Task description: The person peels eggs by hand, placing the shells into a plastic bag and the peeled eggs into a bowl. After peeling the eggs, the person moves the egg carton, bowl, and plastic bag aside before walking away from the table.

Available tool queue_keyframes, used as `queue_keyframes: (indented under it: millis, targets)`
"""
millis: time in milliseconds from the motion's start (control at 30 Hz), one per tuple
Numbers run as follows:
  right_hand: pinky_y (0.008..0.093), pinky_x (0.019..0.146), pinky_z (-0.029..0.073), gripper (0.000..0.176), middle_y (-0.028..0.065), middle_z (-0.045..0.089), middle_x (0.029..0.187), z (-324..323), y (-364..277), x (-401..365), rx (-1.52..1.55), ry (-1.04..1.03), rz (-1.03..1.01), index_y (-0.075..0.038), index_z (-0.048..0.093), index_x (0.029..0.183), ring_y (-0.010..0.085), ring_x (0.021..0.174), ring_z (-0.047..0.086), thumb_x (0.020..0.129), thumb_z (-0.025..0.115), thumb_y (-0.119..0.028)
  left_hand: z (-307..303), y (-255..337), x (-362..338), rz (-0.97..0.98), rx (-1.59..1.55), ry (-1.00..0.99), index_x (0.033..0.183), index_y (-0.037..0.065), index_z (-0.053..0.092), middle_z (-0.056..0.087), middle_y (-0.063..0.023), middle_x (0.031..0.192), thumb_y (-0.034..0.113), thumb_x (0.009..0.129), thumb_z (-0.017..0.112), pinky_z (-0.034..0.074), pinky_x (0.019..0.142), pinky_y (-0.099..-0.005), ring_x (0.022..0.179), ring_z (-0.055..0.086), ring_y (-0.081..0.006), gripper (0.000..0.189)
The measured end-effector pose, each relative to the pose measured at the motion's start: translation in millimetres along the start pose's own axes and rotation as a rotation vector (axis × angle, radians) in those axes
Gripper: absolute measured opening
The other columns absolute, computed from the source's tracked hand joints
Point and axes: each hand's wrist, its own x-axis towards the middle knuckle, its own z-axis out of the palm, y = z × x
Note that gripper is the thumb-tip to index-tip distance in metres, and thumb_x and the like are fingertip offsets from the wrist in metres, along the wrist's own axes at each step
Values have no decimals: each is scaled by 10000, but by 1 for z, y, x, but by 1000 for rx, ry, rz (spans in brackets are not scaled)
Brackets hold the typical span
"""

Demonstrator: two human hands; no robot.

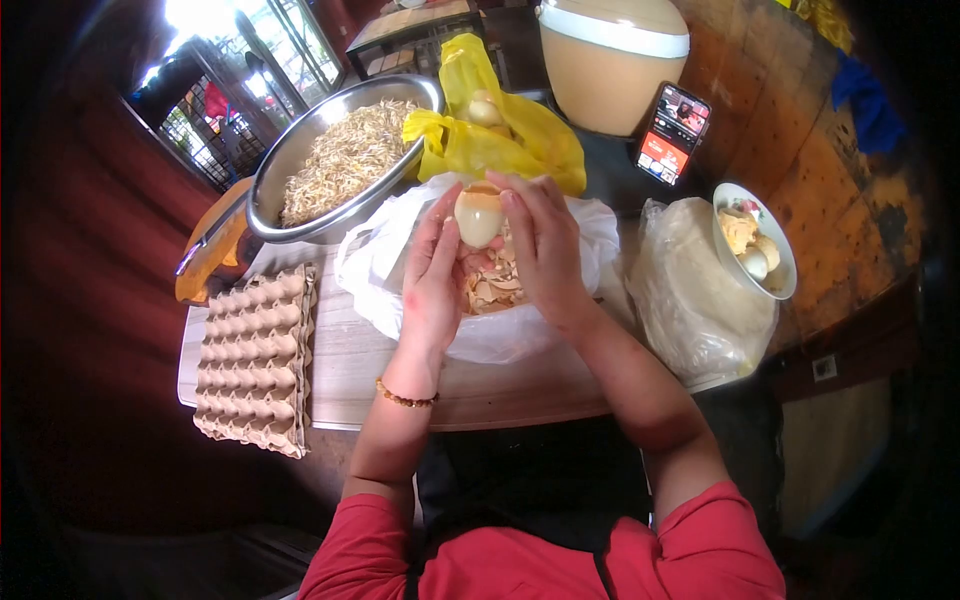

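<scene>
Between my two hands is a partly peeled egg (479,221), pale and smooth below with a brown band of shell at its top. My left hand (436,262), with a beaded bracelet at the wrist, holds its left side. My right hand (543,245) closes on its right side, fingers near the shell. Beneath both hands lies a white plastic bag (505,338), opened out around broken shell pieces (496,290). Behind the hands, a yellow plastic bag (460,150) holds whole eggs (486,108).
A metal basin (262,222) of dried husks stands back left, above a cardboard egg tray (255,365). To the right are a clear plastic bag (700,290), a bowl (787,268) with eggs, a phone (674,135) and a large beige container (610,80).
</scene>
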Motion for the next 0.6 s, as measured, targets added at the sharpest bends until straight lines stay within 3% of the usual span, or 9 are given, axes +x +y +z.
queue_keyframes:
  millis: [167,233,333,433,533,600]
  targets:
    - [368,711,459,204,154,541,901,3,4,-1,-25,2,-62,-22,598,1108,307,809,571,933,508,-78,-2,1,1,-48,-41,11,1365,-22,392,587,-102,1158,163,980,469,496,713,-236,902,618,-148,434]
    - [370,709,459,206,152,541,901,3,4,-1,-39,-15,-74,-19,596,1110,307,812,571,928,512,-68,-4,-3,0,32,198,24,1337,-13,424,604,-96,1144,103,934,544,495,682,-231,874,636,-153,436]
    - [372,708,458,204,151,541,896,2,4,-1,-2,-17,-78,-17,597,1105,308,808,570,921,521,-59,-8,-4,1,-7,169,22,1301,-10,455,627,-88,1112,58,898,583,488,649,-218,828,652,-158,428]
    - [373,707,458,195,152,541,888,0,2,0,-15,-19,-28,-13,599,1095,308,801,568,923,519,-59,-9,-1,1,-71,75,43,1280,-11,468,641,-86,1090,75,909,574,479,635,-207,807,657,-161,396]
    - [321,658,451,190,117,541,845,1,4,1,0,38,-55,-38,625,1088,247,722,568,921,545,-78,-9,-1,2,-85,37,51,1283,-8,468,640,-87,1090,86,918,570,488,631,-210,800,654,-152,391]
    - [374,707,464,247,161,533,893,0,2,0,-11,-73,-2,7,571,1113,319,797,568,910,569,-133,-10,-3,2,-77,15,61,1279,-10,470,640,-86,1085,96,926,562,493,628,-210,784,649,-138,380]
